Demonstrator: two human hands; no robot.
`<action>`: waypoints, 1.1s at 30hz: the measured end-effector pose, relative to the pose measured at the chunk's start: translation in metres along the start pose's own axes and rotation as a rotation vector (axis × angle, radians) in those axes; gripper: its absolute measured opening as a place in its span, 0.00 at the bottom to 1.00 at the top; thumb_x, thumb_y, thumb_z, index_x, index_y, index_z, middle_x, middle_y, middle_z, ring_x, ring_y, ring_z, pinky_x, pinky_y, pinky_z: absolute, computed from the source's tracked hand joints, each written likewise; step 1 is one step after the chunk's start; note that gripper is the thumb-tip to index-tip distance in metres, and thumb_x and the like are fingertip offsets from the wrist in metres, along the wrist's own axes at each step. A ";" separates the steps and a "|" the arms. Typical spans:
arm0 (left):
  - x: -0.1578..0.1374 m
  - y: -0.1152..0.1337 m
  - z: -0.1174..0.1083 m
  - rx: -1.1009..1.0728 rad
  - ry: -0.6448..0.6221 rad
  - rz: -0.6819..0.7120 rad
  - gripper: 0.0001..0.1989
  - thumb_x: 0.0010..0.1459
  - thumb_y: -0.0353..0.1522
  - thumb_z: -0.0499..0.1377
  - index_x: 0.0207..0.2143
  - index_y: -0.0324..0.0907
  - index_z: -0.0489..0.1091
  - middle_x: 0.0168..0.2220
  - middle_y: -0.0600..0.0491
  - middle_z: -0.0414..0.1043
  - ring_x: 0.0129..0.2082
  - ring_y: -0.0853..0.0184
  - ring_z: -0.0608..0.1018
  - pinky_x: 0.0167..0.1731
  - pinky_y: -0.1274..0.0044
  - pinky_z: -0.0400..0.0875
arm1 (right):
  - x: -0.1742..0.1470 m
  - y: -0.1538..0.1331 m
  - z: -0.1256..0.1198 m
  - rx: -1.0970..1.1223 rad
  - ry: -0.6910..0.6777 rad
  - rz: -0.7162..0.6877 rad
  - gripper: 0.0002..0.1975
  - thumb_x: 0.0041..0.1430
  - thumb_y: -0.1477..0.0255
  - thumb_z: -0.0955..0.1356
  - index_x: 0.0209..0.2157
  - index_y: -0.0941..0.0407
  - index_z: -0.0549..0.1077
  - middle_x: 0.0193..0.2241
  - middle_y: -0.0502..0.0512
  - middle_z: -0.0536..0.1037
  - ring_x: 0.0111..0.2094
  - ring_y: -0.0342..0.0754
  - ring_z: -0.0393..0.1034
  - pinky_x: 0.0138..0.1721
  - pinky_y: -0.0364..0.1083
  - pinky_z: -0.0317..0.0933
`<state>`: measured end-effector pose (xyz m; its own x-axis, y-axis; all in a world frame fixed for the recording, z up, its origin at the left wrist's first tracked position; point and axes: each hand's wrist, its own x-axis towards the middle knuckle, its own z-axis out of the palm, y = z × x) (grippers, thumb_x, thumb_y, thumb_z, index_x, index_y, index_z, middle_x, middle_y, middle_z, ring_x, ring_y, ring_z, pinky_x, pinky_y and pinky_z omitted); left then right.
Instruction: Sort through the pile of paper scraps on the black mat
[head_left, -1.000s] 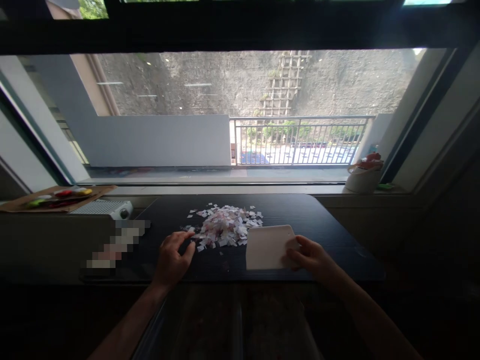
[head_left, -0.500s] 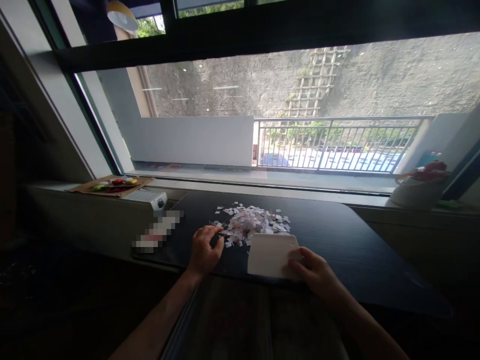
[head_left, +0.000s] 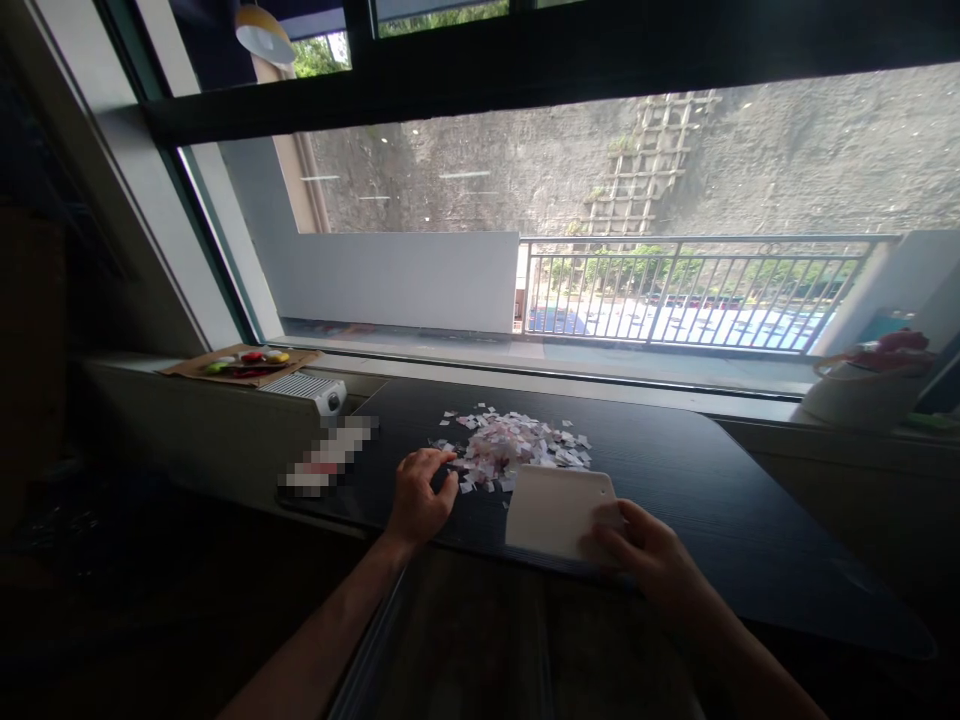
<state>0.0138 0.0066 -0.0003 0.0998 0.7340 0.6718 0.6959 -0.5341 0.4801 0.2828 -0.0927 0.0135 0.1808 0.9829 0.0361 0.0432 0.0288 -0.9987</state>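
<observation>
A loose heap of small white and pinkish paper scraps (head_left: 521, 440) lies on the dark table (head_left: 675, 500). At the heap's near left edge is my left hand (head_left: 422, 495), fingers bent and thumb apart from them. It rests by the scraps and I see nothing held in it. My right hand (head_left: 637, 540) pinches the right side of a flat white panel (head_left: 559, 512) with rounded corners and a small hole near its top right corner. The panel is in front of the heap and hides part of its near side.
A white box with a slatted top (head_left: 311, 390) stands left of the table. Behind it, brown board (head_left: 184, 367) with colourful items lies on the sill. A blurred-out item (head_left: 326, 460) is on the table's left. A white container (head_left: 844, 395) stands far right by the window.
The whole view has shifted, so things appear slightly farther right. My right hand still grips the white panel, and my left hand keeps its place beside the scraps.
</observation>
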 end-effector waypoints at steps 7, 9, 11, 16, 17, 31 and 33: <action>0.000 -0.002 0.000 0.006 0.008 -0.001 0.11 0.53 0.32 0.54 0.38 0.43 0.72 0.38 0.51 0.75 0.42 0.61 0.75 0.48 0.64 0.65 | 0.021 -0.001 0.009 -0.063 0.015 -0.060 0.20 0.43 0.57 0.73 0.31 0.57 0.71 0.24 0.53 0.79 0.26 0.49 0.75 0.26 0.45 0.69; -0.001 -0.001 0.001 0.004 0.009 0.001 0.11 0.53 0.32 0.54 0.38 0.43 0.72 0.39 0.51 0.75 0.42 0.61 0.75 0.48 0.65 0.65 | 0.018 0.000 0.010 -0.047 -0.030 -0.049 0.20 0.43 0.56 0.73 0.32 0.57 0.72 0.25 0.53 0.80 0.27 0.50 0.76 0.27 0.46 0.69; -0.001 -0.001 0.001 0.003 0.014 0.006 0.11 0.52 0.31 0.54 0.38 0.43 0.73 0.38 0.50 0.75 0.42 0.61 0.75 0.48 0.64 0.66 | 0.014 0.000 0.011 -0.025 0.009 -0.068 0.20 0.44 0.56 0.73 0.32 0.57 0.72 0.26 0.53 0.80 0.28 0.51 0.76 0.29 0.46 0.70; -0.001 0.000 0.002 0.014 0.030 0.003 0.11 0.52 0.31 0.54 0.37 0.43 0.73 0.37 0.50 0.75 0.41 0.61 0.75 0.48 0.64 0.66 | 0.012 0.000 0.011 -0.090 0.055 -0.078 0.19 0.44 0.56 0.73 0.31 0.57 0.72 0.27 0.53 0.81 0.29 0.50 0.76 0.32 0.47 0.69; -0.001 0.000 0.002 0.015 0.031 0.003 0.11 0.52 0.31 0.54 0.37 0.43 0.73 0.38 0.50 0.75 0.41 0.61 0.75 0.48 0.64 0.66 | 0.011 0.001 0.012 -0.102 0.020 -0.066 0.19 0.45 0.57 0.72 0.32 0.57 0.72 0.28 0.53 0.81 0.30 0.50 0.76 0.32 0.47 0.69; -0.001 0.002 0.000 -0.002 0.007 -0.035 0.12 0.52 0.32 0.54 0.38 0.43 0.73 0.39 0.50 0.74 0.42 0.60 0.74 0.49 0.63 0.65 | -0.008 -0.012 0.023 -0.084 -0.190 0.043 0.19 0.48 0.57 0.71 0.35 0.56 0.71 0.33 0.54 0.80 0.36 0.53 0.76 0.36 0.49 0.71; -0.001 0.002 0.000 0.000 0.009 -0.034 0.11 0.52 0.31 0.54 0.38 0.43 0.72 0.39 0.50 0.74 0.42 0.61 0.74 0.49 0.64 0.65 | -0.008 -0.012 0.026 -0.073 -0.191 0.047 0.20 0.46 0.56 0.72 0.34 0.56 0.71 0.32 0.55 0.81 0.36 0.54 0.76 0.36 0.49 0.71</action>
<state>0.0156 0.0046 0.0000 0.0702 0.7478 0.6602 0.6988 -0.5092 0.5024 0.2551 -0.0967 0.0242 -0.0047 0.9997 -0.0254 0.1114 -0.0247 -0.9935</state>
